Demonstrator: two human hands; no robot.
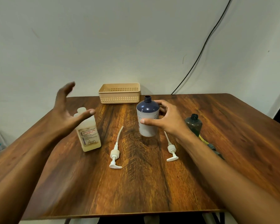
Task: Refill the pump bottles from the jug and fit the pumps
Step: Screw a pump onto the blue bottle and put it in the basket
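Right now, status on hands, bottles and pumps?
Left hand open above jug. Right hand holds blue-topped bottle, uncapped. Both pumps loose on table.

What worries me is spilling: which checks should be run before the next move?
1. Blue-and-white bottle upright, neck open: ok.
2. Right hand steadies that bottle, with thumb in front and fingers curled behind: ok.
3. Left hand has a grip on the jug: not ok, as it hovers open by the jug's top.
4. Jug cap off: cannot tell, because the hand partly hides the top.
5. Pump near the jug and second pump lie flat on the table, unfitted: ok.
6. Dark bottle upright, neck open: ok.
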